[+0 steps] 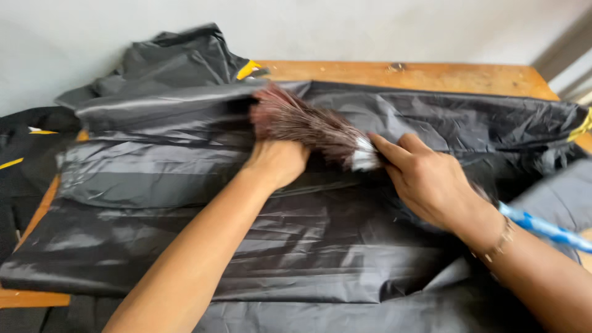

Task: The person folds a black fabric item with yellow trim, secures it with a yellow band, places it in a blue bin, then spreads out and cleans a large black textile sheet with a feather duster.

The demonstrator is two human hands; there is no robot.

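Head view: one camera looks down on a wooden table (431, 75) with both of the person's hands at work above dark plastic.
Sheet: black plastic sheeting (296, 246), thin and glossy, lies folded flat across most of the table; it is creased in long straight bands, with finer wrinkles towards the right end.
Heap: more of the same dark plastic (179, 58) sits bunched at the far left, crumpled rather than flat, with a small yellow strip (248, 69) showing at its edge.
Brush: a broom-like brush (308, 123) lies across the sheet near its far edge; its bristles are reddish-brown, fine and fanned out, blurred in the picture, and gathered into a pale white binding (364, 159).
Handle: a blue and white rod (546, 229), smooth and round, runs out to the right under the right wrist.
Left hand: the left hand (276, 161) rests on the sheet just below the bristles, fingers tucked under them; I cannot tell whether they are spread or curled.
Right hand: the right hand (425, 182) is wrapped around the brush at the white binding, forefinger stretched along it.
Bracelet: a thin chain bracelet (501, 242) sits on the right wrist.
Wall: a plain pale wall (370, 28) stands behind the table.
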